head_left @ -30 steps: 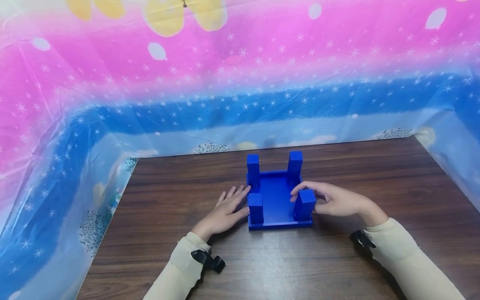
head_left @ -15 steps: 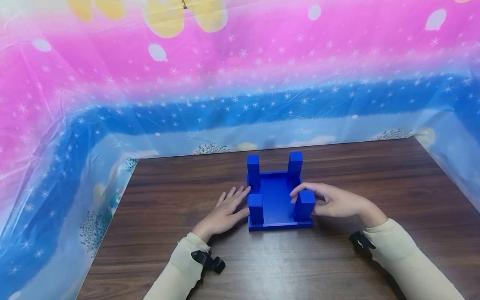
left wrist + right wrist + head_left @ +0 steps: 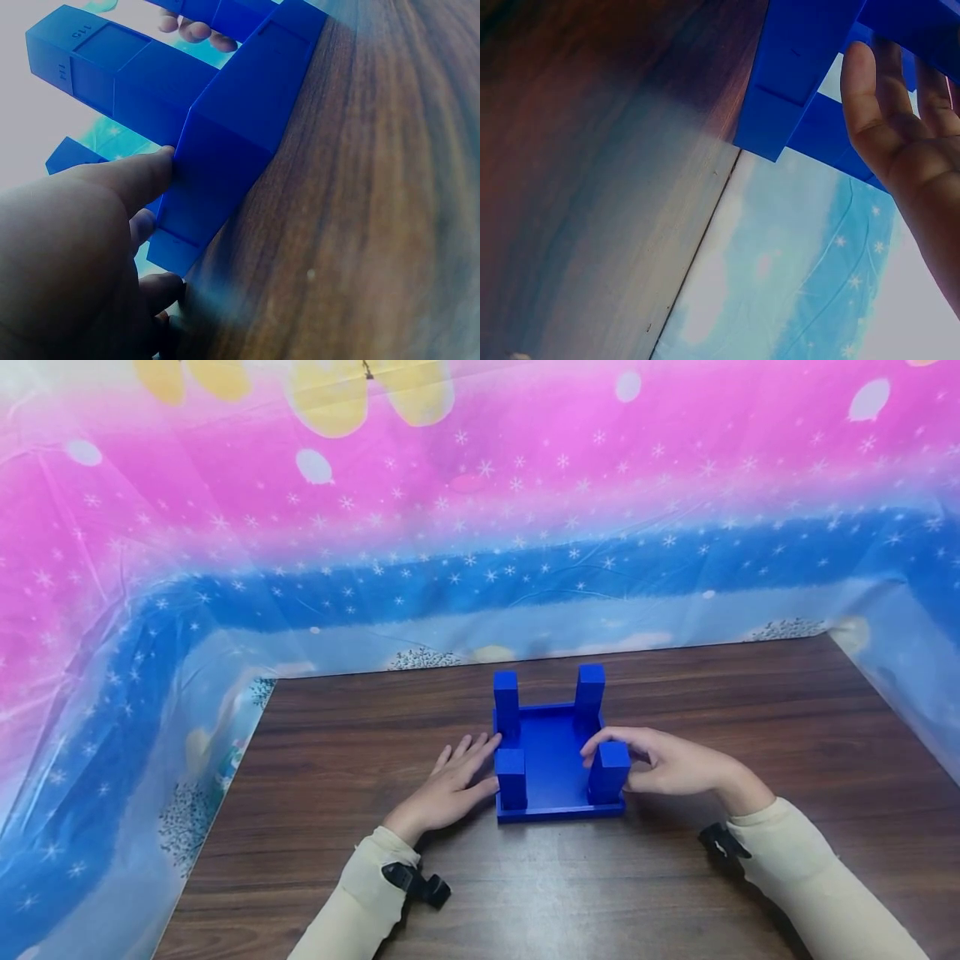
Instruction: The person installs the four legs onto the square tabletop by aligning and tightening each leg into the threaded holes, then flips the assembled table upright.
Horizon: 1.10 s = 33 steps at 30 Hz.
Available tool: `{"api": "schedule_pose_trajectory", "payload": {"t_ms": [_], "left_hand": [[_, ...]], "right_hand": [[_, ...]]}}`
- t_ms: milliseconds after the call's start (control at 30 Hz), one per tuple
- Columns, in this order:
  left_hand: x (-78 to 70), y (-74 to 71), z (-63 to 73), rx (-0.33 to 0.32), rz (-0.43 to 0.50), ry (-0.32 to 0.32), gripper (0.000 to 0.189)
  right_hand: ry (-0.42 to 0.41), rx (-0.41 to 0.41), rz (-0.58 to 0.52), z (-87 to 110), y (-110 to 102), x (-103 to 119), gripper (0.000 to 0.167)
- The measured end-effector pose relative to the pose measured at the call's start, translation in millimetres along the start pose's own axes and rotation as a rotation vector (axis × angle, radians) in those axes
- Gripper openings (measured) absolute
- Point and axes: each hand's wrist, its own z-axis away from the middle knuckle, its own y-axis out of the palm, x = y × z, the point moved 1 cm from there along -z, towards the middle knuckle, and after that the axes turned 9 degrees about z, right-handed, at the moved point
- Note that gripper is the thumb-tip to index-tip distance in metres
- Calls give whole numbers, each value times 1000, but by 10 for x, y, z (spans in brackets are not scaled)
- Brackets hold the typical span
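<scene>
A blue rectangular base (image 3: 551, 764) with raised edges lies on the table, a square post standing at each corner like an upturned little table. My left hand (image 3: 448, 787) lies along its left side with fingers spread; in the left wrist view the thumb (image 3: 154, 174) touches the base's edge. Embossed numbers mark one post (image 3: 112, 64) there. My right hand (image 3: 678, 762) holds the near right post (image 3: 610, 775), fingers reaching round behind it and thumb at its outer side. In the right wrist view, the thumb and fingers (image 3: 860, 75) are beside the blue piece, partly cut off by the frame.
The dark wood-grain table (image 3: 315, 760) extends around the blue piece. Behind it and at the sides hangs a pink and blue cloth (image 3: 480, 552) with snowflakes. Black straps (image 3: 416, 883) cross both pale sleeves (image 3: 810, 852).
</scene>
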Motion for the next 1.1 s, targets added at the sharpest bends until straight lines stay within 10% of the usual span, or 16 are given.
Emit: {"api": "schedule_pose_trajectory", "payload": {"t_ms": [1100], "left_hand": [[-82, -16, 6, -15, 0, -11, 66]], "right_hand": [[-30, 15, -19, -2, -1, -18, 52]]}}
